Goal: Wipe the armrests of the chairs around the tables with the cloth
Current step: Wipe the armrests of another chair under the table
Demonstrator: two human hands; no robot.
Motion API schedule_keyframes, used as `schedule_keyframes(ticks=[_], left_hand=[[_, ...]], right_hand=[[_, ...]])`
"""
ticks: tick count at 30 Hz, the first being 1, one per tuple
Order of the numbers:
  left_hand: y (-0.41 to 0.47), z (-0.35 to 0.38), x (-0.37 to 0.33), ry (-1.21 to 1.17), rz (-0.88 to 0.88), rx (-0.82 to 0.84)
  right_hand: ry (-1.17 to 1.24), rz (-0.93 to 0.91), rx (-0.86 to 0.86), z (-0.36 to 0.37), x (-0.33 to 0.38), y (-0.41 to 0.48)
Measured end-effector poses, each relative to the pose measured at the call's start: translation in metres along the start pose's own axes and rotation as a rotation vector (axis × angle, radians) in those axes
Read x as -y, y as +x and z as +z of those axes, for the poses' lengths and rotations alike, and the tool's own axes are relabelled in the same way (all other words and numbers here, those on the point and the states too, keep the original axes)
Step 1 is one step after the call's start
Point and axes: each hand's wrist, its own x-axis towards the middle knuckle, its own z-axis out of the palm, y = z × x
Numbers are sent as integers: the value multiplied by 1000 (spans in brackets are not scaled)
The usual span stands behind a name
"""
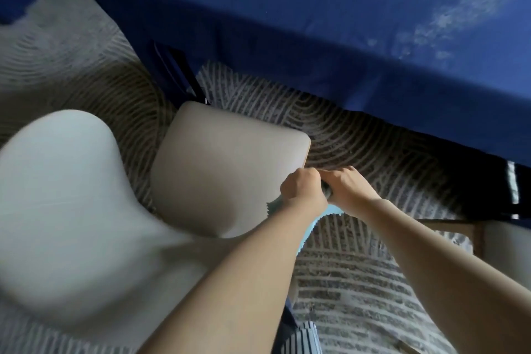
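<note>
A beige padded chair [230, 169] stands below me, its seat toward the blue table. My left hand [301, 187] and my right hand [349, 187] meet at the seat's right edge, both with curled fingers. Together they grip a light blue cloth [309, 227], which is bunched between them and hangs down under my wrists. A thin wooden edge of the armrest [307, 156] shows just above my left hand. The hands and the cloth hide the remainder of the armrest.
A table under a dark blue tablecloth [316, 23] fills the top and right. The chair's rounded backrest [63, 187] bulges at the left. Part of another wooden chair [477, 234] shows at the right edge. Patterned grey carpet [359, 282] lies underneath.
</note>
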Motion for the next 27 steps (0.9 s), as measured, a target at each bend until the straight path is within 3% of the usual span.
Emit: schedule_keyframes(ticks=[3,12,19,27], left_hand=[[2,2,-1,17,-1,-8],[-17,11,10,45,39,-23],[-55,18,34,163,157,-135],[-121,14,81,257,299,-150]], right_hand=[[69,-3,-56,7,0,-5],[-26,105,121,-2,26,-15],[-60,42,-39,-3,70,-41],[-120,44,-136,8,133,-80]])
